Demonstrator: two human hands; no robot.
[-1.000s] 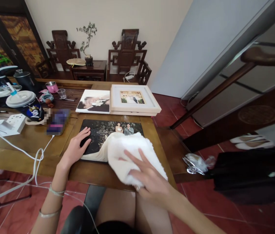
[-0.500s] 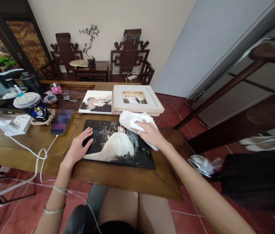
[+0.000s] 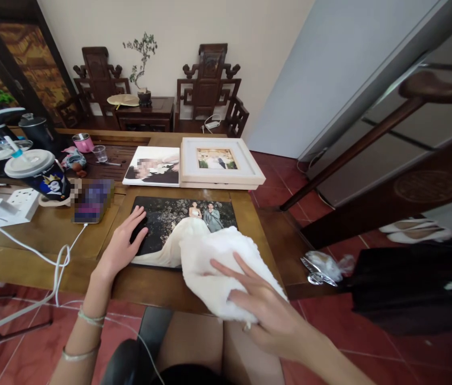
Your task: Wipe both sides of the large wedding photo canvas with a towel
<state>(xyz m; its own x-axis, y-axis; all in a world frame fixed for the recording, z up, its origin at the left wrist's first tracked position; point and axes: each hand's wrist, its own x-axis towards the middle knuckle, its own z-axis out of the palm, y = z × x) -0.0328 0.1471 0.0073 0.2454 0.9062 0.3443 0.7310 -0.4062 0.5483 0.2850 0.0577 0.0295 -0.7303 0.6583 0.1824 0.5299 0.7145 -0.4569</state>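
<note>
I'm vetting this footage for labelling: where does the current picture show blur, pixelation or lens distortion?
Head view: the right hand and the white cloth look slightly soft, the left hand crisper; head view, left side: mosaic hides much of the phone; head view, right side: the pale wall panel leans steeply, likely from the wide lens.

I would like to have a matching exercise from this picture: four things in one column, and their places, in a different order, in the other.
Things:
1. white cloth
2. left hand
3. potted plant
4. framed picture

Places:
A. on the side table between two chairs
B. under the right hand
C. just right of a smaller picture
D. on the left edge of the dark print

Pairs: 1-B, 2-D, 3-A, 4-C
</note>
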